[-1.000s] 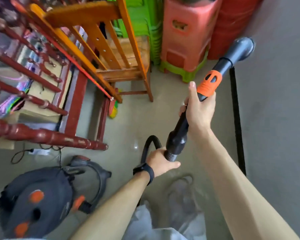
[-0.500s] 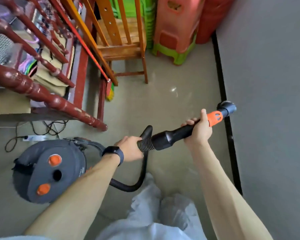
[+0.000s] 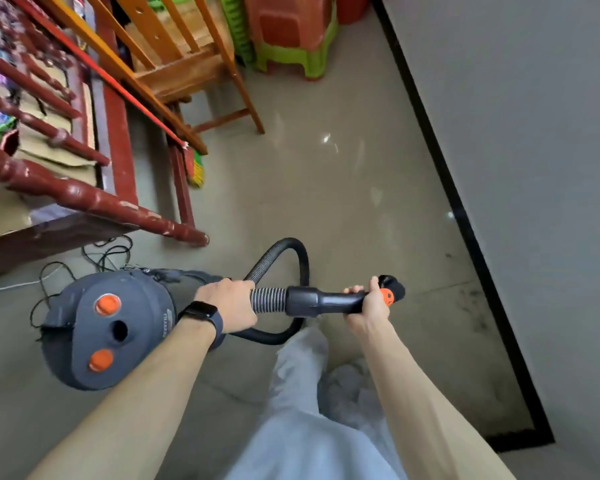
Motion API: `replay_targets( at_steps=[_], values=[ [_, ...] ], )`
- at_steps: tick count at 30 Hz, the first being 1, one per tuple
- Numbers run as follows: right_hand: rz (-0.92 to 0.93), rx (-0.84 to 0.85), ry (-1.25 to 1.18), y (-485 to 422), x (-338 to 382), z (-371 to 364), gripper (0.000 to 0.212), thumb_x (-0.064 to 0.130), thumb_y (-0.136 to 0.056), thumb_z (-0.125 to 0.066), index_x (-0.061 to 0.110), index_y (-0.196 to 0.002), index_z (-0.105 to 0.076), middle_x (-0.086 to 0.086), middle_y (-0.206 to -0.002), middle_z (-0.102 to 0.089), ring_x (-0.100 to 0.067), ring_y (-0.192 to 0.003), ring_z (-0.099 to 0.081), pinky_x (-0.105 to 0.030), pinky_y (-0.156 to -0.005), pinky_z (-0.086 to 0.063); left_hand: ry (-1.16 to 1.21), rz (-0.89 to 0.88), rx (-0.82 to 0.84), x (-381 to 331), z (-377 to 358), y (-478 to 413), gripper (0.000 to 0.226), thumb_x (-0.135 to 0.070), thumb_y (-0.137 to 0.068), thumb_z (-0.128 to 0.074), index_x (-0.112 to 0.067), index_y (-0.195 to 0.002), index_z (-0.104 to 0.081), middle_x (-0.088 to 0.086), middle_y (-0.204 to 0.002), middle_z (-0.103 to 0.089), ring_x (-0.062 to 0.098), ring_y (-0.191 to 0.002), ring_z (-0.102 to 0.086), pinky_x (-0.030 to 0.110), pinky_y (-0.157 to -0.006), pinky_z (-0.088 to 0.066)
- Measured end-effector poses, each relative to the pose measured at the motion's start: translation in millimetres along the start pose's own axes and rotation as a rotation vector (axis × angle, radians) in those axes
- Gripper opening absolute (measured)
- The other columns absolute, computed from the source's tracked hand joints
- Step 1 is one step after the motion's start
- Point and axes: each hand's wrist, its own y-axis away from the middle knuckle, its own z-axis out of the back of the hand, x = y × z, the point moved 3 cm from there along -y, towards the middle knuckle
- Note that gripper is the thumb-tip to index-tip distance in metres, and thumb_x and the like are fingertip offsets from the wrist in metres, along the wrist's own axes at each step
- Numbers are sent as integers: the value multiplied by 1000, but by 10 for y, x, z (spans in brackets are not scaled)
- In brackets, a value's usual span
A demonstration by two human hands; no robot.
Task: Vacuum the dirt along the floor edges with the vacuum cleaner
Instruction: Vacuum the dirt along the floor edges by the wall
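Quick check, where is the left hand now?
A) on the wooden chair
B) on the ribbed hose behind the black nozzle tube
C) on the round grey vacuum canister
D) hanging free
B: the left hand grips the ribbed grey hose behind the black plastic nozzle tube, which the right hand holds.

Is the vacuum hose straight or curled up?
Curled up: the hose loops round beside the left hand before reaching the vacuum body.

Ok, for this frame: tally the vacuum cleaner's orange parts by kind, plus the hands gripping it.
orange caps on the canister: 2
orange collar on the wand: 1
hands gripping: 2, left hand on the hose, right hand on the wand
total: 5
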Motion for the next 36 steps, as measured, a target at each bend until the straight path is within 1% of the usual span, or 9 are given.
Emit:
replay_targets(
  at_steps=[4, 8, 13, 16, 18, 21, 27, 31, 36],
  values=[
    [27, -32, -19, -301, -71, 369, 33, 31, -101, -69, 13, -81, -50, 0, -57, -51, -16, -44, -51, -26, -47, -48, -162, -169, 97, -277, -278, -71, 23, -45, -77, -58, -29, -90, -48, -4, -96, -61, 23, -91, -65, 31, -64, -44],
    [220, -143, -72, -629, 285, 578, 23, 31, -102, -67, 18, -95, -49, 1, -61, -47, -13, -41, -49, -24, -44, -45, -180, -250, 85, -877, -527, -606, 36, -37, -77, -58, -26, -110, -49, -2, -114, -58, 23, -115, -52, 40, -89, -45],
    [345, -269, -202, -1192, 745, 783, 28, 36, -100, -70, 18, -106, -50, 2, -62, -49, -14, -46, -50, -29, -51, -47, -233, -414, 298, -1746, -754, -1590, 46, -41, -63, -61, -30, -105, -46, -5, -104, -62, 24, -102, -60, 52, -105, -30],
    [393, -270, -142, -1697, 772, 863, 29, 40, -98, -72, 21, -101, -51, 8, -53, -53, -10, -43, -52, -27, -48, -47, -128, -500, 438, -2268, -1150, -2077, 57, -44, -61, -67, -27, -111, -47, 0, -107, -63, 28, -91, -63, 38, -80, -52],
    [419, -268, -134, -2083, 772, 879, 31, 39, -99, -71, 16, -106, -52, 4, -57, -52, -11, -45, -50, -28, -48, -45, -123, -577, 417, -2596, -1490, -2342, 45, -36, -67, -66, -24, -106, -48, 6, -106, -65, 30, -86, -62, 34, -65, -49],
    [438, -256, -182, -2656, 778, 992, 32, 34, -98, -72, 12, -109, -51, 2, -62, -54, -11, -47, -52, -27, -48, -47, -92, -616, 339, -2891, -2015, -2703, 28, -23, -77, -59, -24, -97, -40, 9, -102, -63, 34, -88, -62, 35, -64, -43],
    [274, -70, -379, -3889, 797, 1446, 26, 30, -95, -75, 13, -106, -59, -2, -69, -65, -20, -60, -68, -33, -63, -58, -211, -665, 104, -3038, -2864, -3502, 25, -36, -71, -54, -32, -94, -42, -2, -84, -63, 27, -78, -61, 30, -61, -37],
    [195, 34, -451, -4695, 771, 1549, 25, 34, -98, -69, 16, -99, -52, -2, -64, -59, -18, -52, -59, -32, -59, -54, -294, -674, 38, -3060, -3312, -4114, 23, -41, -69, -49, -36, -88, -37, -10, -65, -44, 21, -63, -46, 30, -56, -33],
    [261, 1, -366, -5460, 791, 1337, 26, 34, -100, -70, 15, -107, -53, 0, -59, -55, -17, -47, -52, -32, -54, -53, -273, -602, -17, -3038, -3707, -4792, 22, -39, -71, -52, -35, -88, -39, -10, -66, -50, 17, -56, -48, 27, -49, -32]
  ],
)
